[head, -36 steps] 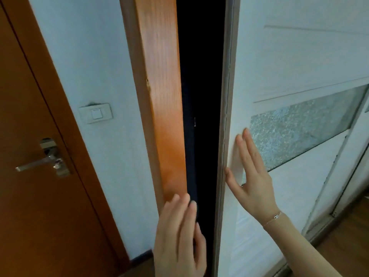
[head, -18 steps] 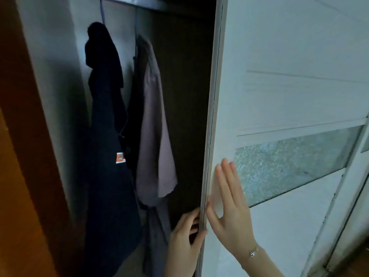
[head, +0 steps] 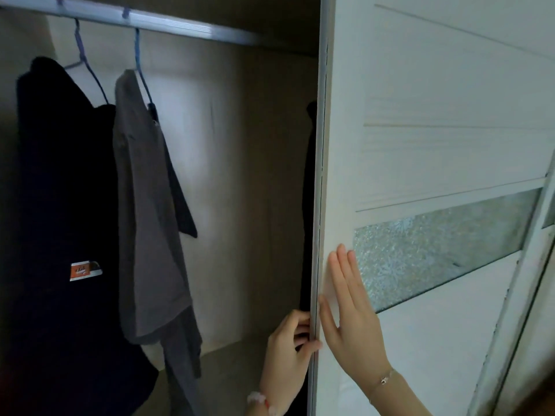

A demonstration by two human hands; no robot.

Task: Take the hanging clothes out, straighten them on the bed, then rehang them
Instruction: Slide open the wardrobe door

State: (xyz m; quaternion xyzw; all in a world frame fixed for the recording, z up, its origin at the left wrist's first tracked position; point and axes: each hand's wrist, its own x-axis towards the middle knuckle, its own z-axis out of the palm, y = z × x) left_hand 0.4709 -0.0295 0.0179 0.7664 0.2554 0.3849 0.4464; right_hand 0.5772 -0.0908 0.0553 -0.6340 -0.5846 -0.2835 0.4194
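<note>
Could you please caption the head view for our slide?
Both hands, left and right, on the sliding wardrobe door; dark garment and grey garment hang inside.

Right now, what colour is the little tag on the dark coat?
The tag on the dark coat is orange and white, seen in the head view.

We see the sliding door (head: 420, 145) pushed aside: our left hand (head: 288, 352) curls round its edge, our right hand (head: 351, 310) lies flat on its face. Left of the door, a dark coat (head: 60, 205) and grey shirt (head: 147, 220) hang from the rail (head: 180, 24).
</note>
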